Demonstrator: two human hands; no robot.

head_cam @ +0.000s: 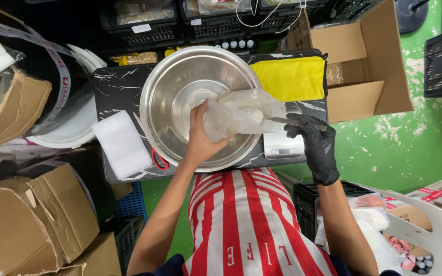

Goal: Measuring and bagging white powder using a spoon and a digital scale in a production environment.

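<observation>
The bare left hand [203, 140] is closed on the near end of a clear, crumpled plastic bag [244, 113] holding something pale, held above the large round stainless-steel bowl [180, 87]. The black-gloved right hand [315, 143] grips a thin metal tool [292, 121] whose tip meets the bag's far side. Working well here likely means keeping the bag steady and centred over the bowl. Beside the glove sits a small white digital scale [283, 147] on the black marbled tabletop [116, 84]; farther off lies a folded yellow cloth [292, 76].
</observation>
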